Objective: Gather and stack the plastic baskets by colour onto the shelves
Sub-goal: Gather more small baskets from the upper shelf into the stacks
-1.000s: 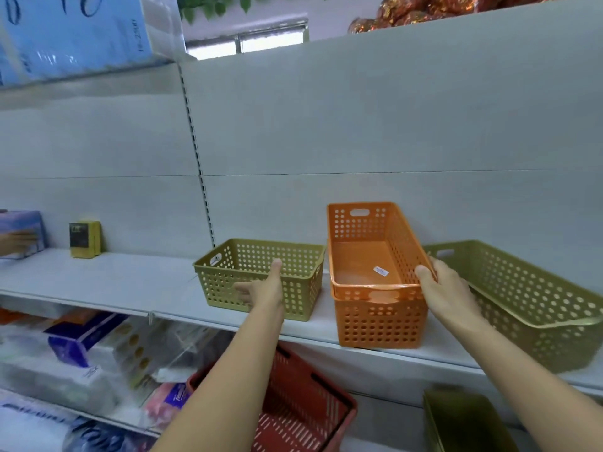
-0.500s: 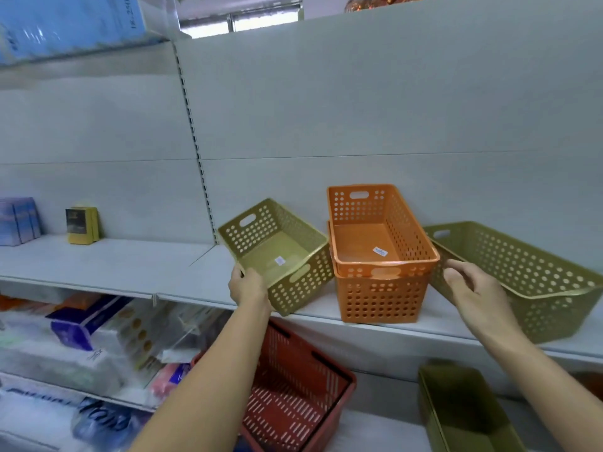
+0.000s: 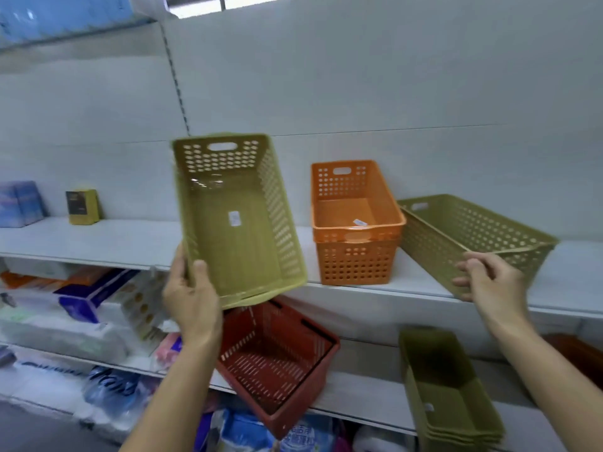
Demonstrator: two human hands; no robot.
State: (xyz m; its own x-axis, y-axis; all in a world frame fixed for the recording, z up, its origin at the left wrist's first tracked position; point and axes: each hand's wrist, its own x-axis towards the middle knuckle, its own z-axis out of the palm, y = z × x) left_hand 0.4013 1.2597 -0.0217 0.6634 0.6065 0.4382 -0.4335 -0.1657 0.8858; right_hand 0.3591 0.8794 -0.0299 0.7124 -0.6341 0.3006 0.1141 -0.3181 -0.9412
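Note:
My left hand (image 3: 191, 296) grips the near rim of an olive-green perforated basket (image 3: 238, 220), lifted off the shelf and tipped so its open top faces me. Two nested orange baskets (image 3: 354, 223) stand on the white middle shelf (image 3: 98, 243). To their right a larger olive-green basket (image 3: 473, 236) lies at an angle on that shelf; my right hand (image 3: 489, 278) pinches its near corner rim. On the lower shelf sit a red slotted basket (image 3: 277, 363) and a stack of plain olive-green bins (image 3: 447, 389).
A yellow box (image 3: 83, 207) and blue packs (image 3: 21, 203) stand at the left of the middle shelf. Wrapped tissue packs (image 3: 65, 321) fill the lower left shelves. A dark red bin edge (image 3: 577, 353) shows at the right.
My left hand has lifted the smaller olive-green basket off the shelf and tipped it towards me. My right hand left the orange baskets and now holds the larger olive-green basket's corner.

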